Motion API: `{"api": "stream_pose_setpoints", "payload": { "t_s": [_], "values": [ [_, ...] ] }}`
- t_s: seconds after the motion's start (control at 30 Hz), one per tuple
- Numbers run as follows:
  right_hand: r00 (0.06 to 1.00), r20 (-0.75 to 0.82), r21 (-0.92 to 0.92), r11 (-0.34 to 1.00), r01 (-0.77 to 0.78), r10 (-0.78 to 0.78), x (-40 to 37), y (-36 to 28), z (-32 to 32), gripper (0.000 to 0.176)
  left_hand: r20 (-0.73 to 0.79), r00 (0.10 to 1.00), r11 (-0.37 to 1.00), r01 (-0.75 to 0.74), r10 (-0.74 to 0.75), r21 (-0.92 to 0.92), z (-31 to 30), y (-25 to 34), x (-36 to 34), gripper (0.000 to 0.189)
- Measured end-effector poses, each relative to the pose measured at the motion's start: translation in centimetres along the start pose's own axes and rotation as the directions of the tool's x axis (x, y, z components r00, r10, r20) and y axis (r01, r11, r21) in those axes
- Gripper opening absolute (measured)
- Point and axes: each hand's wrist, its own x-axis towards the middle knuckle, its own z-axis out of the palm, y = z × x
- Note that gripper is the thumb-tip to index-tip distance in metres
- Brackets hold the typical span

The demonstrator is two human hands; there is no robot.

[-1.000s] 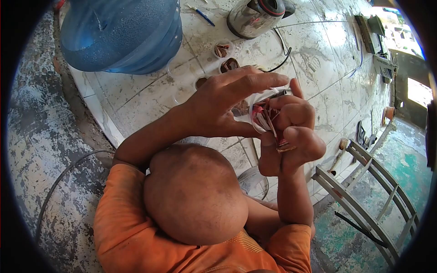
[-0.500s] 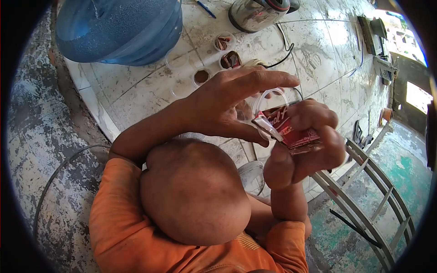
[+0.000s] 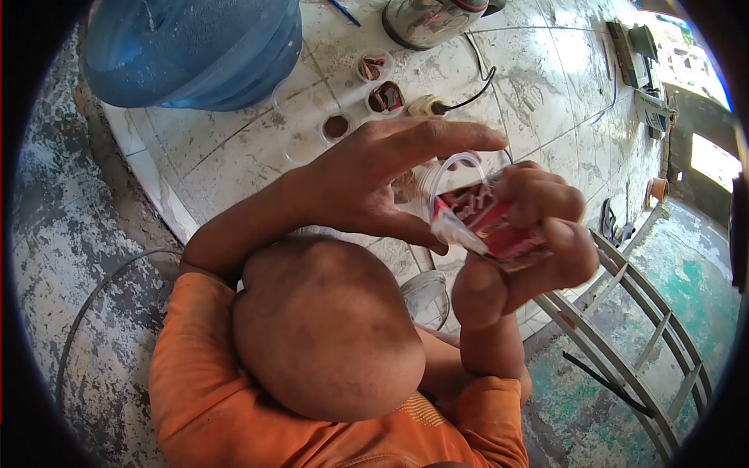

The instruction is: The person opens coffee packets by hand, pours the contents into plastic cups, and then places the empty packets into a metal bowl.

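The red sachet (image 3: 511, 234) is in the right hand (image 3: 538, 234), pinched between thumb and curled fingers, at the mouth of the clear cups (image 3: 427, 186); the left hand (image 3: 374, 179) curves around them, thumb and fingers spread apart; the sachet's lettering is blurred, its far end covered by fingers; the picture's top cuts off the blue jug (image 3: 199, 51) and kettle (image 3: 429, 22); inward from the tiled surface's (image 3: 211, 152) left edge, one small cup (image 3: 336, 126) holds brown powder; another (image 3: 374, 66) holds scraps.

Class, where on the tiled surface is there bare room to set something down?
Bare tile shows right of the black cord, and between the water jug and left forearm. It is crowded around the small plastic cups near the left hand.
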Motion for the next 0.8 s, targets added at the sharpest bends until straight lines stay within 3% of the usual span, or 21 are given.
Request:
{"api": "stream_pose_setpoints", "payload": {
  "t_s": [0.1,0.17,0.23,0.43,0.67,0.8],
  "values": [
    [0.997,0.070,0.026,0.999,-0.022,0.020,-0.5,0.0,-0.1,0.063,0.036,0.999,0.999,0.027,-0.028,0.041,-0.2,0.0,0.1,0.095],
    [0.978,-0.112,0.174,0.973,-0.153,0.174,-0.6,0.1,-0.1,0.060,0.028,0.999,0.999,0.037,-0.037,0.025,-0.2,-0.3,0.0,0.097],
    [0.990,-0.071,0.214,0.972,-0.102,0.119,-1.0,1.0,0.1,0.058,0.028,0.998,0.999,0.048,-0.048,0.008,0.1,-0.5,-0.2,0.098],
    [0.990,-0.004,0.082,0.986,-0.142,0.143,-1.0,1.3,-1.4,0.060,0.049,0.993,0.994,0.101,-0.104,0.048,-0.3,-0.7,-0.4,0.103],
    [0.999,0.033,-0.077,0.996,-0.037,0.039,-0.5,0.3,-2.0,0.081,0.026,0.993,0.992,0.110,-0.111,0.055,-0.2,-0.9,-0.6,0.104],
    [0.994,-0.109,0.055,0.998,0.025,-0.019,-0.5,1.6,-0.1,0.074,0.013,0.986,0.986,0.167,-0.167,-0.012,-0.1,-1.0,-1.0,0.106]
  ]
}}
